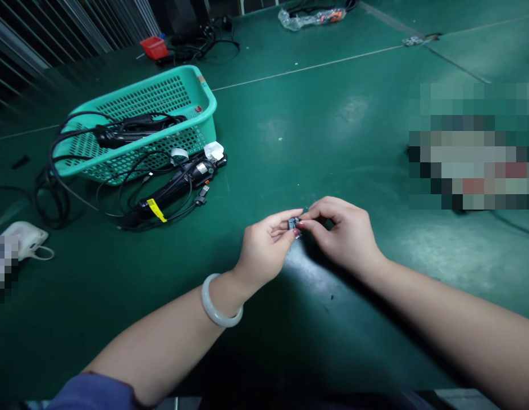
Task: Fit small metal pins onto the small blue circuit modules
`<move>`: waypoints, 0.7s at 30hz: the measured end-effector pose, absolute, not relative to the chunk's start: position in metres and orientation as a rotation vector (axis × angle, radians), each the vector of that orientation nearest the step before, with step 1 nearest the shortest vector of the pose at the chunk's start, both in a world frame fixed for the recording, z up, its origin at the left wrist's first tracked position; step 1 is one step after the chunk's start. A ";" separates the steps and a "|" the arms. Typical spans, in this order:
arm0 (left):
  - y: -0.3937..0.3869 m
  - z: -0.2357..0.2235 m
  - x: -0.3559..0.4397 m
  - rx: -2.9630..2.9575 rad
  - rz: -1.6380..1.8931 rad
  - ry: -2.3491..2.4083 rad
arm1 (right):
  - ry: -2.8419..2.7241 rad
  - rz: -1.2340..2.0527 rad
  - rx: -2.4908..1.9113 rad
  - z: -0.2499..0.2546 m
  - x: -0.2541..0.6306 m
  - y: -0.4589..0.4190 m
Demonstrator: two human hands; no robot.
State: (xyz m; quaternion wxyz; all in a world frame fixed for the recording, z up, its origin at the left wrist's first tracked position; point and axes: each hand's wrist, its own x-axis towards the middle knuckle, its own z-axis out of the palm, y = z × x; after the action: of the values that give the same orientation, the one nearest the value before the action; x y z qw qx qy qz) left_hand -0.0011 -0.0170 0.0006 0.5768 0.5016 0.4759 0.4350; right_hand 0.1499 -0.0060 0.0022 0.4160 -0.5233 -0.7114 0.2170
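Saw a green table spread beneath everything, smooth and glossy in patches; saw upon it, toward the upper left, a turquoise slotted basket holding black corded gear; found just in front of the basket a black corded device carrying a yellow tag; noted next, near the middle of the view, a right hand set with thumb and forefinger nearly together, pinched on the right end of a small grey piece; noted opposite a left hand, wearing a pale bracelet, closed lightly with thumb below and fingertips above, clasping the same piece from the left; came last to the piece itself, caught between both sets of fingertips; could not tell whether resting on the table or raised just clear; judged probably very light, rigid rather than soft, perhaps metal or hard plastic; judged easy to drop for being so small, and possibly slick on any smooth face; could not make out finer parts, so suspected fragility in any thin edge; thought best to grip by the broader left part, with thumb and fingertip opposed, leaving the right end free for lightly pinching, without squeezing hard.
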 end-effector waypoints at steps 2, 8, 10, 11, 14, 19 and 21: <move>-0.016 0.001 -0.001 1.140 1.014 1.103 | -1.786 0.509 -1.280 0.002 0.149 -0.005; -0.007 0.000 -0.003 0.910 1.059 1.082 | -1.903 0.694 -1.240 0.002 0.168 0.009; -0.003 0.000 -0.005 0.828 1.112 1.102 | -1.976 0.668 -1.327 0.002 0.177 0.013; -0.001 0.000 -0.006 0.796 1.135 1.111 | -2.044 0.655 -1.323 0.002 0.181 0.014; 0.000 0.001 -0.007 0.748 1.165 1.128 | -2.209 0.600 -1.282 -0.001 0.183 0.015; -0.001 0.002 -0.006 0.761 1.157 1.155 | -2.331 0.540 -1.255 -0.008 0.172 0.017; -0.001 0.002 -0.005 0.766 1.144 1.158 | -2.363 0.505 -1.262 -0.010 0.169 0.018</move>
State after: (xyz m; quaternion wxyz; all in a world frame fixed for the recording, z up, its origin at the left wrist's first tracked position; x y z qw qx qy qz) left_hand -0.0051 -0.0009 0.0019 0.6218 0.3335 0.5040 0.4981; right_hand 0.1692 0.0177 -0.0099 0.2063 -0.4529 -0.8482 0.1812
